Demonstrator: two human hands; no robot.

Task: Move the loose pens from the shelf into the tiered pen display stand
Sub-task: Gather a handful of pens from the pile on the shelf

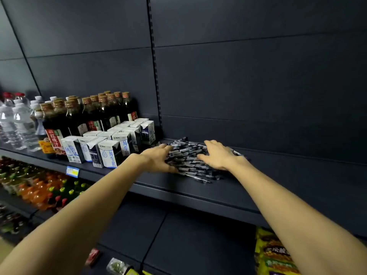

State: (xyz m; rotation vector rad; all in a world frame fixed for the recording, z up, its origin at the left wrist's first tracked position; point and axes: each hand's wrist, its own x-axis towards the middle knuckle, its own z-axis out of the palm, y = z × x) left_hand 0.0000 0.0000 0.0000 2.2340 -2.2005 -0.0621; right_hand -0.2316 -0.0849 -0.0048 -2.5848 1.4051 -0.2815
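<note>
I see a heap of pens [190,155] on the dark shelf [198,193]. My left hand [158,158] and my right hand [217,155] rest on the heap, fingers spread. Milk cartons [111,144] stand just beside, on the left.

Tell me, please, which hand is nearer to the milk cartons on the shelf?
Left. The left hand rests on the pen pile's left edge, just right of the milk cartons; the right hand lies on the pile's far side.
</note>
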